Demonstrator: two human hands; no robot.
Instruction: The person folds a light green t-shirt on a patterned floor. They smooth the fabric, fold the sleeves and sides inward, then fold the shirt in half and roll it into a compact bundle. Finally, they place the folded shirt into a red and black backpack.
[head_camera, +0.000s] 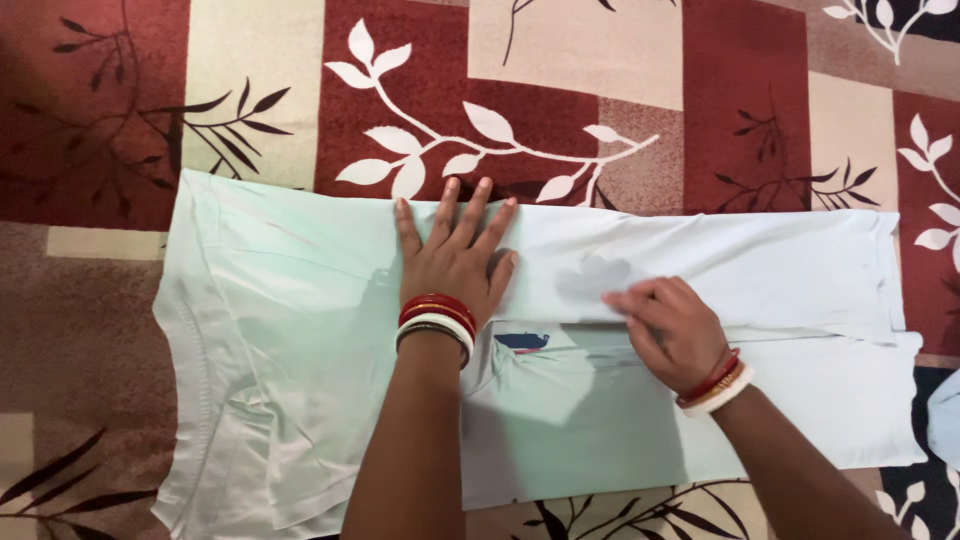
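The left hand (455, 262) lies flat and fully open, palm down, fingers spread, pressing on the upper part of a pale mint garment (300, 340). It grips nothing; it only rests on the cloth, its fingertips reaching just to the garment's far edge. Red and white bangles (437, 318) ring its wrist.

The right hand (668, 325) sits just to the right of it, fingers curled and drawn together, pinching the edge of a folded-over layer of the same garment near the middle of the cloth. More bangles (716, 385), red, gold and white, sit on this wrist.

Between the two hands, just below the fold, a small dark blue label (522, 341) shows on the fabric. A faint grey leaf-like mark (595, 278) lies on the cloth above the right hand's fingers.

The garment is spread wide across a patterned bedsheet (600, 60), running from near the sheet's left side almost to its right edge. Its upper right part is folded into a long band, and its left part lies open with a stitched hem curving down the side. The bedsheet carries maroon, cream and brown blocks with white and dark leafy sprigs. At the right edge a bit of pale blue cloth (945, 415) shows, partly cut off. No container is in view.
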